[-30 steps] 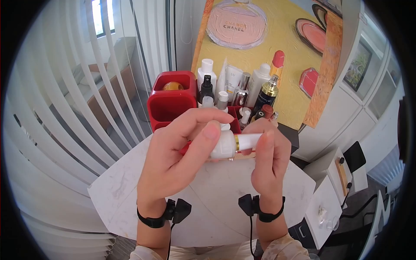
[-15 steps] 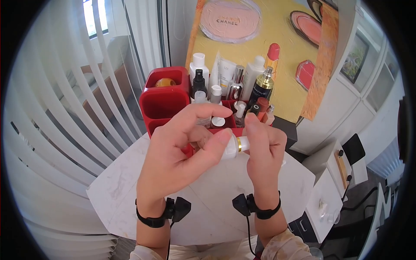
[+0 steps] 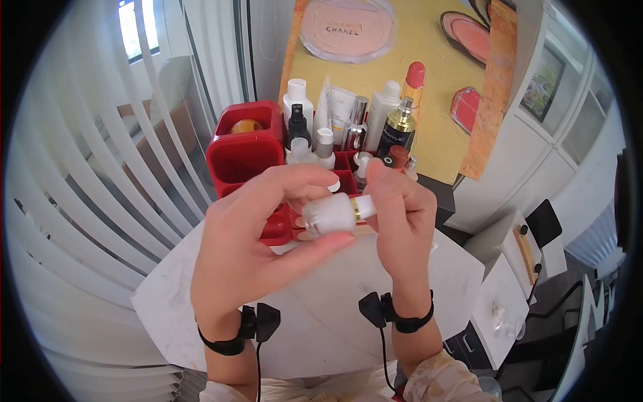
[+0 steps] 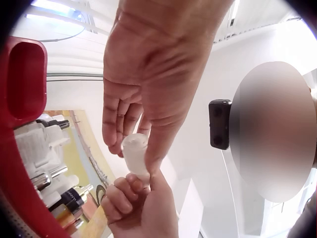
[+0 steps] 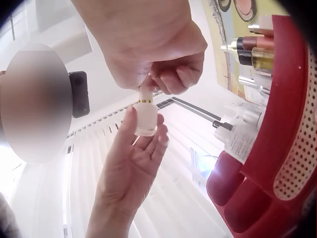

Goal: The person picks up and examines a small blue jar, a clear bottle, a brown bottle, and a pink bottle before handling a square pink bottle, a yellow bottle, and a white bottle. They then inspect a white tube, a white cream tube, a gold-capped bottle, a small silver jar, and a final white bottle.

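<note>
Left hand spreads wider: thumb, earlier across the bottle, now lies below it, baring white body and base. Right hand covers more of the cap than a second ago. Head view shifts; red organizer sits further left.

Downward head view, close wrist views, shared bottle
</note>
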The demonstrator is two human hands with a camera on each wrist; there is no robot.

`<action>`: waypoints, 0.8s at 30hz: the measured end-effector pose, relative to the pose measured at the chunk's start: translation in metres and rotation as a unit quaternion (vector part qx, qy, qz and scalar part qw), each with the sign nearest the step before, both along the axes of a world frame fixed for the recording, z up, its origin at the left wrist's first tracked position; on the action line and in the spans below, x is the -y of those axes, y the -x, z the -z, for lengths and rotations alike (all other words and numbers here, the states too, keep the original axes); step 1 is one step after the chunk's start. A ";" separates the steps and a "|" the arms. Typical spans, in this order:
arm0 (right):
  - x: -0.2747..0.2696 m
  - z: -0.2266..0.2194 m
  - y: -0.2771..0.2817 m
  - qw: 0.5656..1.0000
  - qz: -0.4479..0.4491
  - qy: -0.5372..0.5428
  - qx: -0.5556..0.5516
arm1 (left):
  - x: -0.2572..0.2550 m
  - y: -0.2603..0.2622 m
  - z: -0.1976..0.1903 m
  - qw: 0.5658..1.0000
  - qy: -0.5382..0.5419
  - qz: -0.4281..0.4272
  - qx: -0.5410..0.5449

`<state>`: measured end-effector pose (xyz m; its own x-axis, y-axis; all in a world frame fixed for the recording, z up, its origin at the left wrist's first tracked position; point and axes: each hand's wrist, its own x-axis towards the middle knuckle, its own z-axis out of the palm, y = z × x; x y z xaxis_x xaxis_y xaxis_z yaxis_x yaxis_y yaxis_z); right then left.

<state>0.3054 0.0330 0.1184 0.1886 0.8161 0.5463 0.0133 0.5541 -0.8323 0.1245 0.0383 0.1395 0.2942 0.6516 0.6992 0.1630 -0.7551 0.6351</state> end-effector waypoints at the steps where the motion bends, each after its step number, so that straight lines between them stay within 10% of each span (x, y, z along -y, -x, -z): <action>1: -0.002 -0.001 -0.002 1.000 -0.010 -0.009 0.020 | -0.002 0.003 -0.001 1.000 -0.019 -0.014 -0.017; 24: -0.011 0.006 -0.006 0.984 -0.013 -0.014 0.175 | -0.020 0.032 0.006 0.989 -0.097 -0.077 -0.076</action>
<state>0.3116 0.0436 0.1125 -0.0353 0.8015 0.5969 0.2818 0.5810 -0.7635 0.0927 0.0581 0.1336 0.3136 0.5552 0.7704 0.3675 -0.8190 0.4406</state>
